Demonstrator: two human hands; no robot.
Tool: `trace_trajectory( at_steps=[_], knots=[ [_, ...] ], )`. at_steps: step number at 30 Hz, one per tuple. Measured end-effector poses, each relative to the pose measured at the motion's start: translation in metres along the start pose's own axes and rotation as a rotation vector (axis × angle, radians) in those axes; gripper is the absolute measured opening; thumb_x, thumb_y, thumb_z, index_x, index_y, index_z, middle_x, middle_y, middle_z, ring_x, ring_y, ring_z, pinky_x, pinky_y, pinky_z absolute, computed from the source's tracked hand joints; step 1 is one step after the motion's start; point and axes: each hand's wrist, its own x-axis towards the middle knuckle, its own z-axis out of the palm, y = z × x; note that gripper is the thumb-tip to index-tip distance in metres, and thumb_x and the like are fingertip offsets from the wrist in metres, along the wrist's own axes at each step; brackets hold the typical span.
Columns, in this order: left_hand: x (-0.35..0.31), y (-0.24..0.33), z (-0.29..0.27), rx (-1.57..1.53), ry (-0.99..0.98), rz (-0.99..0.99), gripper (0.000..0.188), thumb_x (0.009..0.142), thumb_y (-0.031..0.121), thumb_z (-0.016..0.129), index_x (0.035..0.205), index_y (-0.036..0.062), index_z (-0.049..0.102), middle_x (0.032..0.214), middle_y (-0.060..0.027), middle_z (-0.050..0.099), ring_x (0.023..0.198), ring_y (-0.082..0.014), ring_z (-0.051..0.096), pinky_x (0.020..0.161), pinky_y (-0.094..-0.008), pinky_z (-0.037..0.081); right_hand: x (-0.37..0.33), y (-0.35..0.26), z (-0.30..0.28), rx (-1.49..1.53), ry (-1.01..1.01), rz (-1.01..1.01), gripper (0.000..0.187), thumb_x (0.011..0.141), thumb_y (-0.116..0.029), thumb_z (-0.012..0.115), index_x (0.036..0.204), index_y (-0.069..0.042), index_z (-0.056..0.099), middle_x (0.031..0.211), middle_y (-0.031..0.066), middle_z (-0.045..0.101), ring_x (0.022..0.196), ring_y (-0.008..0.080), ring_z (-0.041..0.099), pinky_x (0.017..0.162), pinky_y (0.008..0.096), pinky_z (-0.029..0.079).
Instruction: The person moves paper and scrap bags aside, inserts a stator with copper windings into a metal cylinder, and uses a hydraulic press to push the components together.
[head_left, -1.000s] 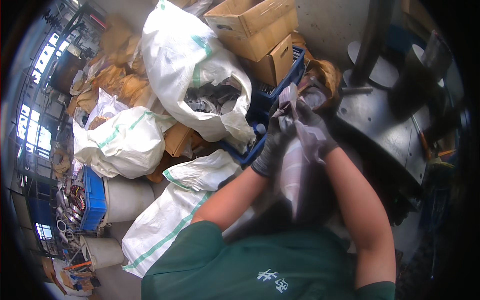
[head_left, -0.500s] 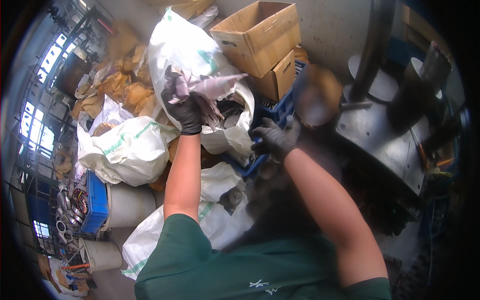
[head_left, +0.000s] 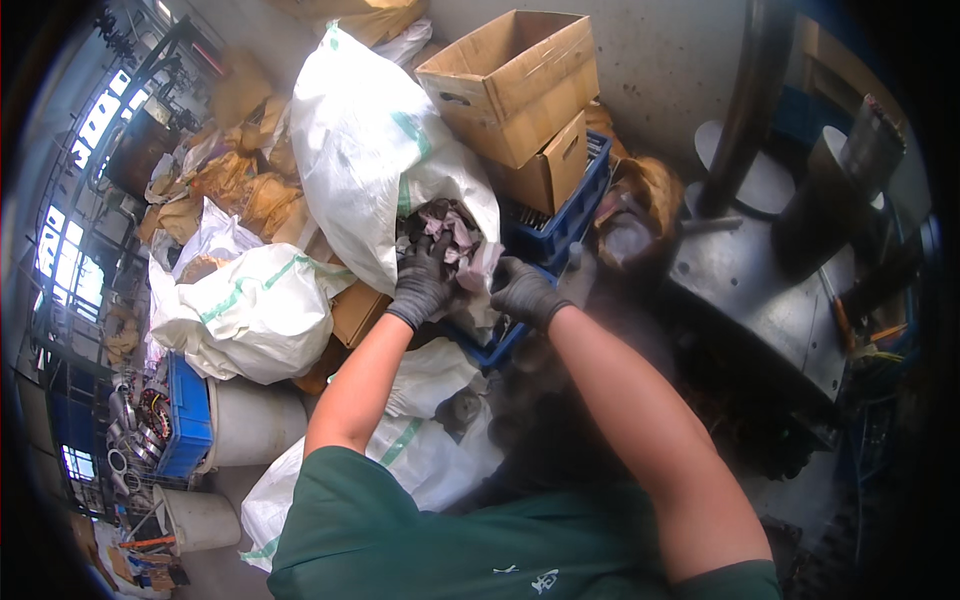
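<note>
Left hand (head_left: pixel 422 288), dark glove, at mouth of large white sack (head_left: pixel 350 165); fingers spread on crumpled pinkish wrapping (head_left: pixel 462 238), can't tell if it grips any. Wrapping lies inside the sack opening, some at the rim. Right hand (head_left: pixel 532 292), also gloved, fingers curled at the rim's right side; can't tell if it pinches the edge. Blue crate (head_left: pixel 568 226) and open cardboard box (head_left: pixel 545 85) beside sack; smaller white sack (head_left: pixel 245 315) to the left.
</note>
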Motion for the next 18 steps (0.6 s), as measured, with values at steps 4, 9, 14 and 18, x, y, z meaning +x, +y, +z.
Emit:
trace_trajectory(
  at_steps=[4,9,14,18],
  knots=[
    [0.057,-0.008,-0.008,0.058,-0.336,-0.272,0.066,0.081,0.040,0.078,0.137,0.0102,0.060,0.142,-0.0261,0.057,0.124,-0.0432,0.063,0.106,-0.0504,0.050,-0.014,-0.011,-0.008,-0.086,0.114,0.011,0.053,0.077,-0.016,0.070,0.127,-0.001,0.065,0.119,0.0286,0.071,0.113,0.0420,0.069,0.101,0.0437,0.054],
    [0.122,-0.042,0.028,0.096,-0.252,-0.382,0.038,0.090,0.039,0.066,0.103,0.0061,0.079,0.107,-0.0249,0.075,0.102,-0.0416,0.073,0.087,-0.0482,0.058,-0.018,-0.028,-0.005,-0.165,0.038,-0.027,0.037,0.078,-0.006,0.065,0.114,-0.003,0.072,0.112,0.0262,0.073,0.108,0.0406,0.071,0.097,0.0446,0.054],
    [0.102,0.031,0.077,0.538,-0.432,-0.222,0.055,0.083,0.027,0.073,0.135,0.0086,0.065,0.139,-0.0136,0.067,0.121,-0.0330,0.069,0.102,-0.0467,0.055,-0.022,-0.019,-0.027,-0.266,0.002,0.001,0.033,0.073,-0.003,0.066,0.105,-0.004,0.076,0.105,0.0244,0.075,0.104,0.0407,0.072,0.093,0.0452,0.056],
    [0.110,0.031,0.098,0.447,-0.718,-0.195,0.049,0.081,0.018,0.075,0.128,0.0050,0.068,0.132,-0.0185,0.069,0.120,-0.0325,0.069,0.102,-0.0432,0.055,-0.030,-0.021,-0.024,-0.340,-0.018,-0.014,0.036,0.078,-0.007,0.069,0.113,-0.005,0.073,0.106,0.0252,0.074,0.104,0.0421,0.072,0.093,0.0457,0.056]
  ],
)
